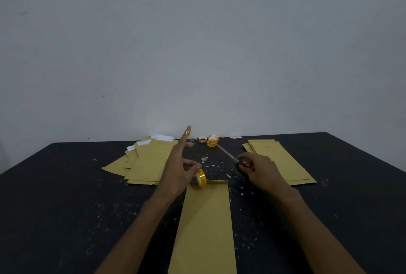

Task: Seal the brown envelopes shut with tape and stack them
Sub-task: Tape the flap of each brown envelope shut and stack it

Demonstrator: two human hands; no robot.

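A brown envelope (pixel 204 225) lies lengthwise in front of me on the dark table. My left hand (pixel 178 168) pinches a yellow tape roll (pixel 201 178) at the envelope's far left corner, with its index finger pointing up. My right hand (pixel 259 170) grips scissors (pixel 238 161) with black and orange handles; their blades point away towards the back. A loose pile of brown envelopes (pixel 145 161) with white paper sticking out lies at the left. A neater stack of brown envelopes (pixel 281 161) lies at the right.
Three spare tape rolls (pixel 210 140) stand by the wall at the table's back edge. White scraps and specks dot the dark tabletop (pixel 66 196). A plain grey wall rises right behind the table.
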